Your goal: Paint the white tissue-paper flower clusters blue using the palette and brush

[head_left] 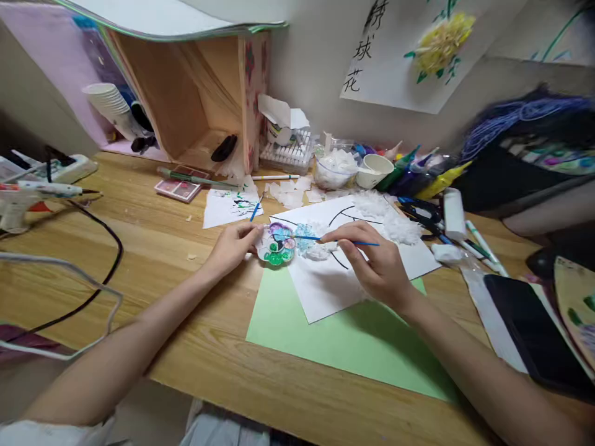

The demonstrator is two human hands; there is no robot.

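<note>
My right hand [374, 260] pinches a thin blue paintbrush [344, 240], its tip reaching left into a small flower-shaped paint palette [277, 246] with purple, blue and green paint. My left hand [235, 244] grips the palette's left edge with closed fingers. Both rest over a white sheet [325, 285] with black drawn lines and white and blue tissue tufts [307, 238]. The sheet lies on a light green paper [339, 341] on the wooden desk.
A glue gun [28, 195] and black cable [100, 260] lie at left. A wooden box [199, 99], paper cups [109, 102], a paint-stained sheet [230, 207], bowls [374, 170], paint tubes and scissors crowd the back. A dark tablet [530, 328] lies at right.
</note>
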